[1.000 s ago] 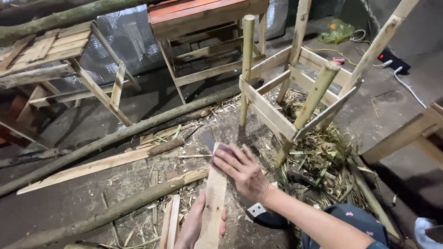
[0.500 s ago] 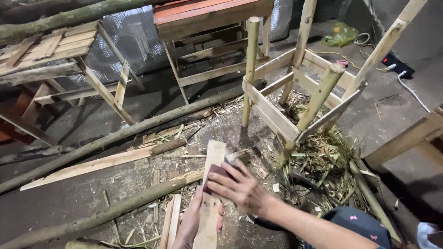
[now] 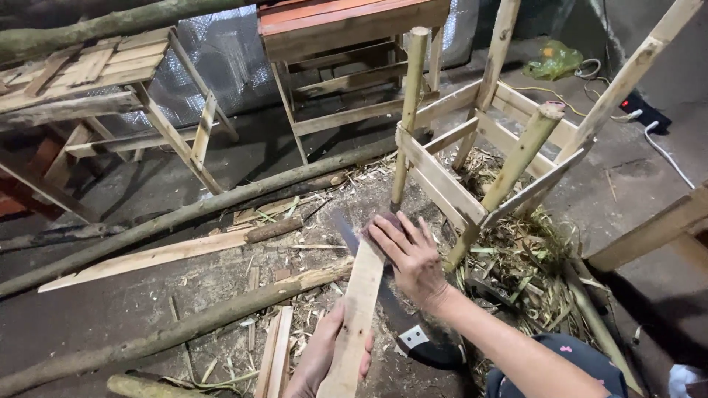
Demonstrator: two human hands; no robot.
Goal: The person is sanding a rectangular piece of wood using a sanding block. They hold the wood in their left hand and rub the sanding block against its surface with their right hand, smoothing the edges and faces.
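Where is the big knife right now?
In the head view, the big knife lies on the ground at lower centre, its blade running under the wooden slat, just below the right hand.

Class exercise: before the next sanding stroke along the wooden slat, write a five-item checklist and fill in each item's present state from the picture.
1. Left hand grips the near end of the wooden slat: ok.
2. Right hand presses the sanding pad flat on the slat's far end: ok.
3. Pad grit and wear: cannot tell, fingers cover most of it.
4. Blade of the big knife lies on the ground right under the slat, close to both hands: not ok.
5. Far end of the slat kept apart from the upturned stool frame: ok, though only just.
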